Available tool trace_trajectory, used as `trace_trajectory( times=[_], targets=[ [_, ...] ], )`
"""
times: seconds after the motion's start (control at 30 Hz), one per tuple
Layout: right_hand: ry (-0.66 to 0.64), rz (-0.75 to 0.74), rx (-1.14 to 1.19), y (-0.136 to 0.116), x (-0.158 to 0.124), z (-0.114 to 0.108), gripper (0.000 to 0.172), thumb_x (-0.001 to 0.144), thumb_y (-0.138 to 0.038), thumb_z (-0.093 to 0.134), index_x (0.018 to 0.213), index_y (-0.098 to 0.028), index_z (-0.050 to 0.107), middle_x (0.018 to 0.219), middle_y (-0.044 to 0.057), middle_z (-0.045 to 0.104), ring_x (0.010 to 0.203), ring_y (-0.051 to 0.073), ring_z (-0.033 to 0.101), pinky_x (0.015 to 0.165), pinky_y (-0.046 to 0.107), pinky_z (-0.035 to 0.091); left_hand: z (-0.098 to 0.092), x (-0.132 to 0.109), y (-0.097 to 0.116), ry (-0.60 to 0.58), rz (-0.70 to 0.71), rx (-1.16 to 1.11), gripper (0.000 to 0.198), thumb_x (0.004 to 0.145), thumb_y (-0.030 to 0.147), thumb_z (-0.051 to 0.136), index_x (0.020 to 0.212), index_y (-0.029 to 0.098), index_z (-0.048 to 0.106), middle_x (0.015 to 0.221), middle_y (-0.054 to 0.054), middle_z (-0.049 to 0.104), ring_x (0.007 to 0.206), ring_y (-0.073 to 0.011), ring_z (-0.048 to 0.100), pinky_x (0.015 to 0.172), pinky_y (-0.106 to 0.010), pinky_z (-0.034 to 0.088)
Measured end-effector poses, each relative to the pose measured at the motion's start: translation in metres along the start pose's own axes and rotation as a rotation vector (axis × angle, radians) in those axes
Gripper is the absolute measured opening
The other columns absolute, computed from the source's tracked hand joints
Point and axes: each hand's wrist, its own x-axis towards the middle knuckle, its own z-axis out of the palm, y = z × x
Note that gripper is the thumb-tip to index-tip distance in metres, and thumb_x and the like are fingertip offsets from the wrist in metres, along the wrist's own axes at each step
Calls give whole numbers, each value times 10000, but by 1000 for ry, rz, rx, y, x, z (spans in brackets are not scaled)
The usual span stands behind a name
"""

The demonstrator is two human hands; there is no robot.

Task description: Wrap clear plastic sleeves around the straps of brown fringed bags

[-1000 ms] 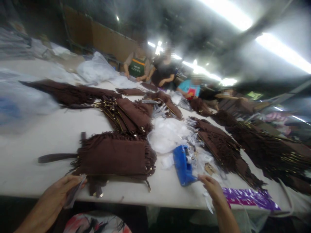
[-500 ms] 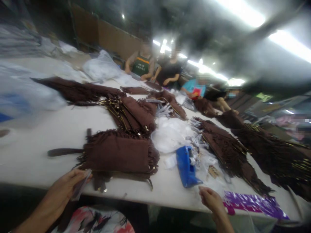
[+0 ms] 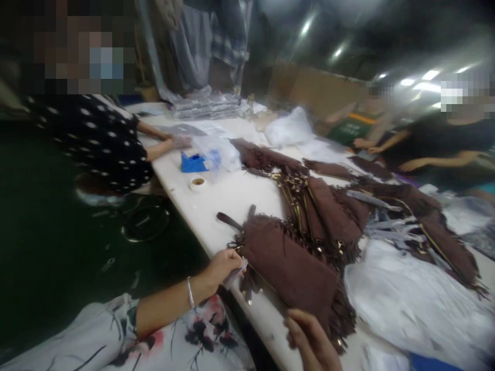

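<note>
My left hand [image 3: 227,265] is closed in a pinch on a small clear plastic sleeve [image 3: 234,275], just off the table's front edge. Beside it on the table lies a dark brown fringed bag [image 3: 290,260] with a wrist strap and gold-coloured hardware. My right hand [image 3: 314,341] is at the bottom of the view, in front of the bag's near edge. Its fingers are bent together; whatever they may hold is hidden. More brown fringed bags [image 3: 332,203] with gold zips are piled behind.
A white tape roll [image 3: 198,184] and a blue tape dispenser [image 3: 193,162] stand at the table's left. Clear plastic bags [image 3: 421,299] are heaped at the right. A person in a dotted top [image 3: 96,139] works at the left edge; others are across the table. A stool [image 3: 145,221] stands below.
The view has swung left, bringing in the person in the dotted top. My right hand has come away from the near blue dispenser towards the bag. My left hand still pinches the sleeve.
</note>
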Motion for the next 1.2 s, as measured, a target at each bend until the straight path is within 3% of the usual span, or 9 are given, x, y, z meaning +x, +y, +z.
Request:
trace_trajectory(
  times=[0.07, 0.13, 0.23, 0.6, 0.73, 0.83, 1.03, 1.2],
  targets=[
    [-173, -93, 43, -31, 25, 38, 299, 851, -479, 580, 973, -216, 654, 749, 5, 626, 663, 152, 580, 619, 231, 479, 0, -1, -1, -6, 12, -13, 137, 683, 271, 652, 679, 157, 577, 619, -19, 658, 544, -121, 552, 540, -233, 397],
    [-246, -177, 52, -53, 47, 67, 256, 888, -420, 533, 959, -206, 654, 769, 2, 617, 654, 133, 550, 615, 217, 453, -1, -1, -1, -5, 20, -26, 142, 686, 275, 656, 681, 156, 578, 604, -7, 641, 531, -115, 532, 535, -232, 387],
    [-307, -228, 19, -65, 70, 89, 247, 905, -372, 496, 953, -196, 663, 763, 0, 624, 624, 120, 525, 593, 207, 427, -3, 1, -2, 0, 28, -38, 160, 686, 286, 669, 676, 155, 578, 575, 12, 610, 513, -109, 499, 514, -228, 352],
    [-402, -201, -246, -78, 92, 101, 166, 869, -250, 506, 872, -246, 672, 694, -47, 625, 582, 114, 535, 552, 196, 354, -12, 12, -21, -20, 140, 20, 79, 739, 221, 632, 724, 154, 593, 653, 21, 579, 619, -124, 498, 583, -232, 345],
    [-390, -223, -374, -83, 94, 103, 164, 864, -232, 502, 870, -258, 664, 754, -29, 664, 676, 134, 594, 593, 199, 357, -15, 10, -22, -45, 185, 30, 68, 755, 218, 617, 744, 153, 600, 702, 14, 583, 681, -136, 508, 632, -237, 364],
    [-362, -254, -514, -89, 93, 104, 179, 872, -218, 494, 884, -274, 664, 805, -16, 685, 751, 144, 627, 619, 201, 350, -15, 9, -23, -46, 156, 15, 74, 738, 219, 627, 737, 153, 594, 696, 14, 582, 669, -135, 504, 623, -235, 357],
    [-321, -311, -779, -101, 89, 108, 242, 886, -119, 426, 891, -262, 621, 799, -9, 675, 698, 133, 623, 588, 217, 315, -16, 7, -14, -79, 40, -50, 110, 652, 156, 655, 748, 148, 601, 708, -2, 624, 679, -151, 548, 633, -244, 378],
    [-285, -286, -905, -99, 91, 114, 289, 810, -38, 470, 890, -268, 626, 802, -8, 691, 747, 155, 671, 601, 222, 361, -13, 9, -15, -72, 21, -46, 309, 667, 402, 754, 694, 154, 572, 640, 10, 582, 612, -139, 502, 580, -243, 338]
  ],
)
